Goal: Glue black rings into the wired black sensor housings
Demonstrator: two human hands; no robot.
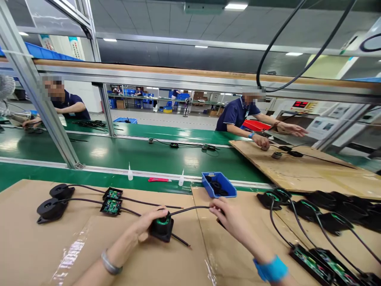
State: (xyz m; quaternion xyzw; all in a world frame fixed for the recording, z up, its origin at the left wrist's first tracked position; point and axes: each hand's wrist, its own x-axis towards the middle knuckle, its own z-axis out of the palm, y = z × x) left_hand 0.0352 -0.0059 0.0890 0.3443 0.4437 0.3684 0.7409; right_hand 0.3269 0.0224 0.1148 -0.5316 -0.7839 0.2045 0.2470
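Observation:
My left hand (145,225) grips a black round housing (162,229) with a square base and a green ring inside, held over the cardboard. A black cable (190,208) runs from the housing to my right hand (228,216), whose fingers pinch it. Part of a dark object shows beneath my right hand; its kind is hidden. Behind and below the housing lies another cable with a bare copper end (186,243). To the left, two black round housings (51,209) are wired to small cases with green circuit boards (111,206).
Several black housings (335,221) and long circuit-board cases (311,264) lie at right. Beyond the cardboard (98,246) are a blue bin (229,190) of black parts, a red cutter (160,180) and two white dropper bottles (130,174). Two co-workers sit across the green conveyor (133,155).

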